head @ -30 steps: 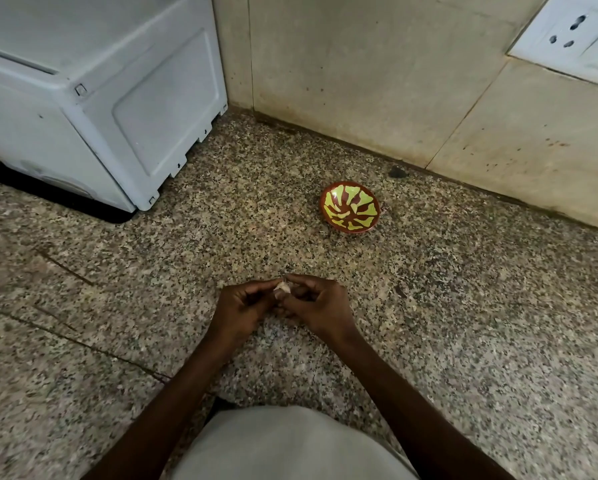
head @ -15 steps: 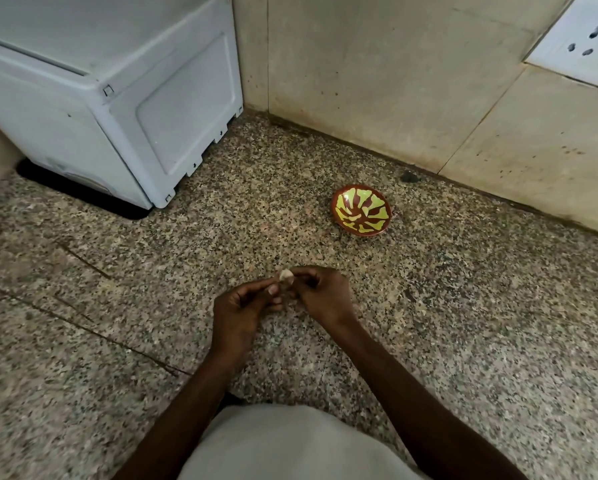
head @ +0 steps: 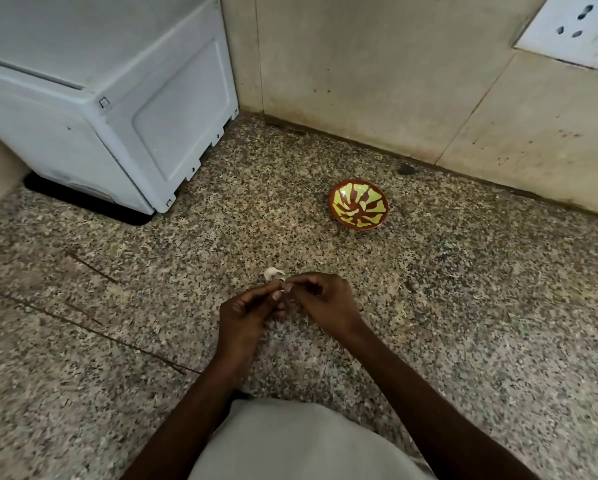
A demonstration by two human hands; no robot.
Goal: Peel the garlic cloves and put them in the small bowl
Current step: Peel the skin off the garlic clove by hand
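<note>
While both the left hand [head: 245,315] and right hand [head: 325,299] pinch the garlic clove [head: 283,287], strip its skin in small pulls before dropping it into the small bowl [head: 358,208] at one o'clock.

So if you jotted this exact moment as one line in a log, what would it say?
step: peeling | both hands pinch garlic clove | skin sticking up | small bowl beyond, apart, pale pieces inside

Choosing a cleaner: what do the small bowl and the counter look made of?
Small bowl: likely glazed ceramic or painted clay, with a shiny red-brown and yellow pattern. Counter: apparently polished granite or similar stone, with a speckled grain and dark cracks or seams at left.
</note>
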